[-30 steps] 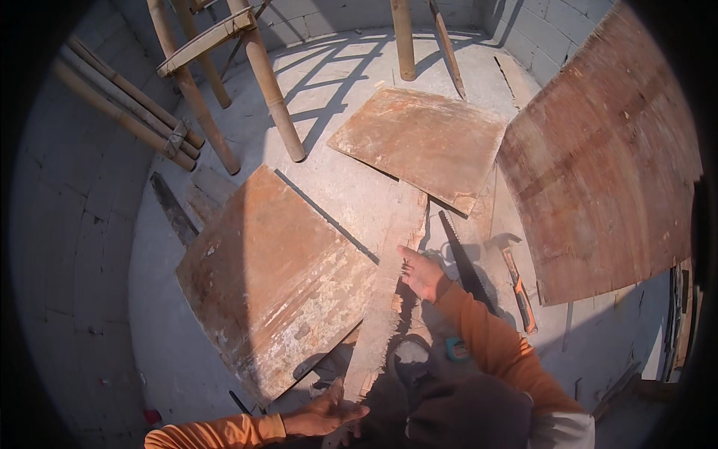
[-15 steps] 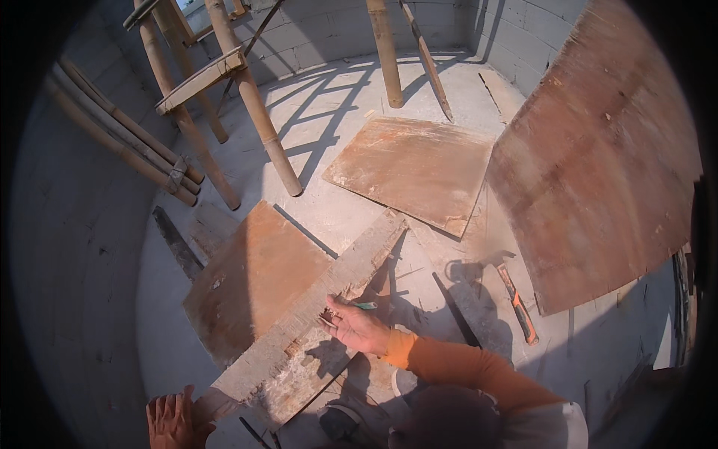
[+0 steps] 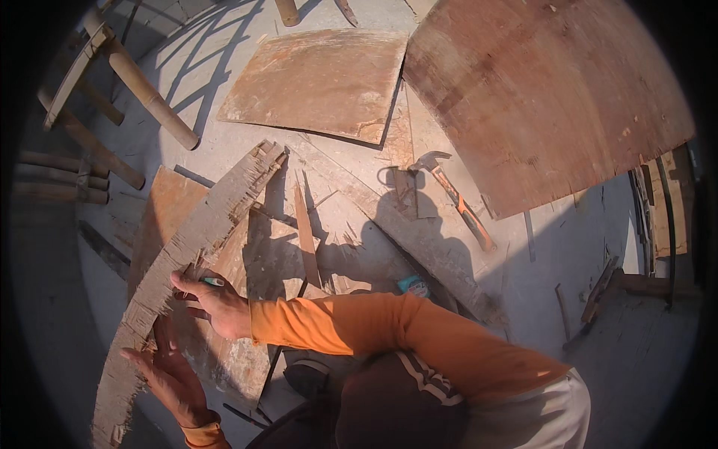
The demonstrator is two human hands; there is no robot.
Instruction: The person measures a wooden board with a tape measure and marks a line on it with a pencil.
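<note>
A long, rough plywood strip (image 3: 176,251) with splintered edges slants across the left side, tilted and close to me. My right hand (image 3: 217,303) grips its right edge near the middle, fingers curled toward the underside. A small whitish-green stick, perhaps a pencil (image 3: 213,281), is tucked by that hand's thumb. Lower down, my left hand (image 3: 176,382) holds the same edge, thumb over the strip's face and fingers partly hidden beside it. Under the strip lies a brown plywood sheet (image 3: 161,198), along with a stained board (image 3: 239,359).
A claw hammer (image 3: 460,202) with an orange-black handle lies right of centre. Beyond are a flat plywood panel (image 3: 321,82) and a large leaning sheet (image 3: 553,97). Bamboo posts (image 3: 153,93) stand at far left. Splinters (image 3: 305,232) and a small teal packet (image 3: 413,286) lie on the floor.
The plywood strip has come up nearer to me, and my left hand has moved up along its right edge. My view has shifted right and down, showing more of the hammer.
</note>
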